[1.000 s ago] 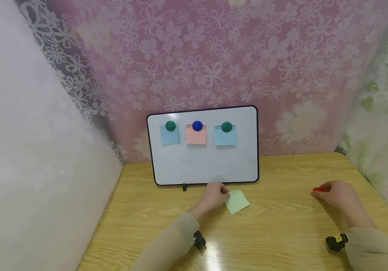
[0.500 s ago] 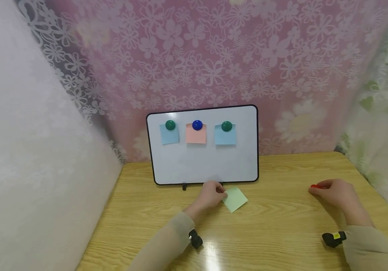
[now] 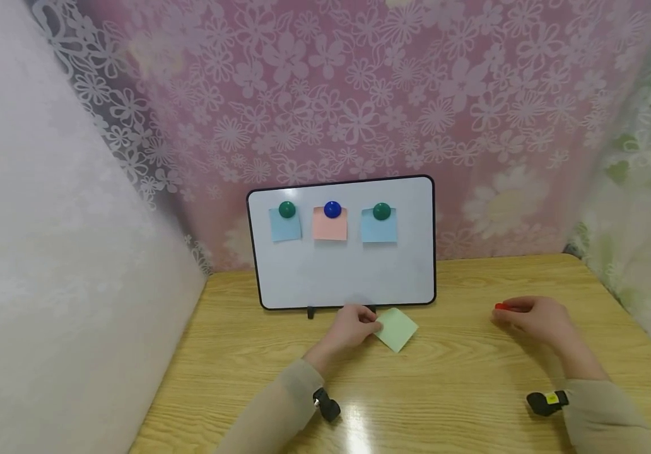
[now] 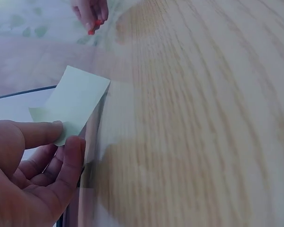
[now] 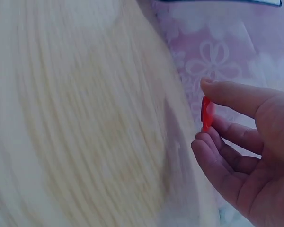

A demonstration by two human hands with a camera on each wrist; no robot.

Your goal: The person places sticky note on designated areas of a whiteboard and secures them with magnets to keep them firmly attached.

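Observation:
Between thumb and fingers, my left hand (image 3: pixel 351 328) pinches a pale green sticky note (image 3: pixel 397 330) by its corner, just in front of the whiteboard's lower edge. The left wrist view shows the sticky note (image 4: pixel 80 99) sticking out past the thumb. Over the table to the right, my right hand (image 3: pixel 541 320) pinches a small red magnet (image 3: pixel 501 306). In the right wrist view the red magnet (image 5: pixel 207 113) stands edge-on between thumb and fingers. The whiteboard (image 3: pixel 348 277) bears two blue notes and a pink note (image 3: pixel 330 228) under round magnets.
The whiteboard leans back on small black feet (image 3: pixel 311 312) near the rear of the wooden table (image 3: pixel 445 391). A floral pink curtain (image 3: pixel 331 113) hangs behind it. A pale wall (image 3: pixel 87 252) borders the left side, and a leafy curtain (image 3: pixel 649 189) the right.
My right hand has moved left toward the whiteboard with the red magnet. My left hand has shifted slightly left, and the green note in it has turned and risen a little.

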